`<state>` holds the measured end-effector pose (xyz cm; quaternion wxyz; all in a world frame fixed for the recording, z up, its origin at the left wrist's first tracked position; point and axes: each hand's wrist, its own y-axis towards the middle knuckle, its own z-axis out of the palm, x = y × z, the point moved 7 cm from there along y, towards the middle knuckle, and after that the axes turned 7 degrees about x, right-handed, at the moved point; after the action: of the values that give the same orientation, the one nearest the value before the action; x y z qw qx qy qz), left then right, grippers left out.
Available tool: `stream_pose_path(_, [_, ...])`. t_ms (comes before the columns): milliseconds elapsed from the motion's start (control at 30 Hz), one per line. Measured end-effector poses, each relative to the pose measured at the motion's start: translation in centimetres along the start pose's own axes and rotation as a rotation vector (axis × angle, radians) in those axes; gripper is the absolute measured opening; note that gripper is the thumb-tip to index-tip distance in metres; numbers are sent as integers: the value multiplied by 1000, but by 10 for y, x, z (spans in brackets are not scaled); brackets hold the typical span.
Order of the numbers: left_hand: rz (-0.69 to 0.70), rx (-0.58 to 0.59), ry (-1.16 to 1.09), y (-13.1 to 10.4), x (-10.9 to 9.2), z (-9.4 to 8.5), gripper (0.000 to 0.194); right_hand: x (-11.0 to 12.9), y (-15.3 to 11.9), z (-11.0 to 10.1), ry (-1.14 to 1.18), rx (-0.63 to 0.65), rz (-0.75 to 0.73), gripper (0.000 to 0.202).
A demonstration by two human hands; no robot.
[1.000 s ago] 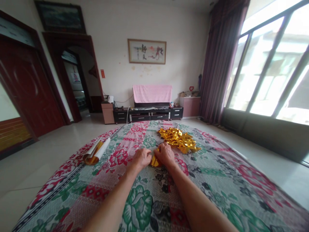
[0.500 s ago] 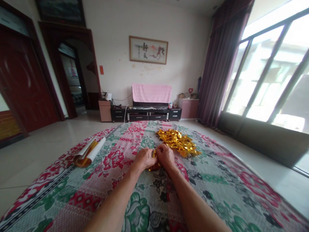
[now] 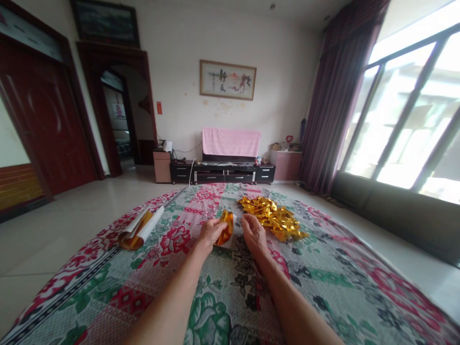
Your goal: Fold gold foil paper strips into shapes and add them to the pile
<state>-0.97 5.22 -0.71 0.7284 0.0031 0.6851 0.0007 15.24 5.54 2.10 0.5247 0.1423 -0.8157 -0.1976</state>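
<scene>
In the head view, my left hand [image 3: 211, 234] pinches a curled piece of gold foil paper [image 3: 226, 232] between thumb and fingers. A pale strip shows along the paper's right and lower edge. Just right of the paper is my right hand [image 3: 254, 232], its fingers curled and pressed together; whatever they may hold is hidden. Beyond that hand lies a heap of folded gold foil pieces [image 3: 276, 218]. To the left, a loosely rolled stack of gold foil sheets [image 3: 141, 230] with white backs rests on the flowered cloth [image 3: 172, 273].
The cloth covers a broad rounded surface beneath my arms. Past its far edge stand a low black cabinet [image 3: 224, 176] and a screen draped with a pink towel [image 3: 231, 141]. A purple curtain [image 3: 345, 105] and windows are on the right; a red door [image 3: 46, 115] is on the left.
My hands, together on the foil before, have moved apart. The paper now shows more openly in my left hand, and my right hand sits off to its right. The view has shifted slightly.
</scene>
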Motion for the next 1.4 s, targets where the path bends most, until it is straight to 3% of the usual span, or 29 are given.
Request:
stream_pose_path(100, [-25,-11,-174,0,2,0,18,-1,0,6,29,55,11,34])
stream_pose_path(300, [-10,5,-206,-8,-8,7,17,9,-1,7,80,52,-25,32])
stream_pose_path(600, [-21,89,-298,-6,-1,21,39,17,-5,13,52,160,-58,24])
stream_pose_path(767, [-29,117,-290,-7,-1,24,48,13,-3,14,119,167,-32,32])
stream_pose_path(1033, [-1,171,-244,-15,-13,30,44,8,-3,13,96,151,-8,34])
stream_pose_path(1300, [104,-31,-51,-6,-12,11,39,9,-3,12,87,138,-10,35])
stream_pose_path(1400, [84,-23,-56,-4,-11,9,32,9,-3,10,68,112,-17,35])
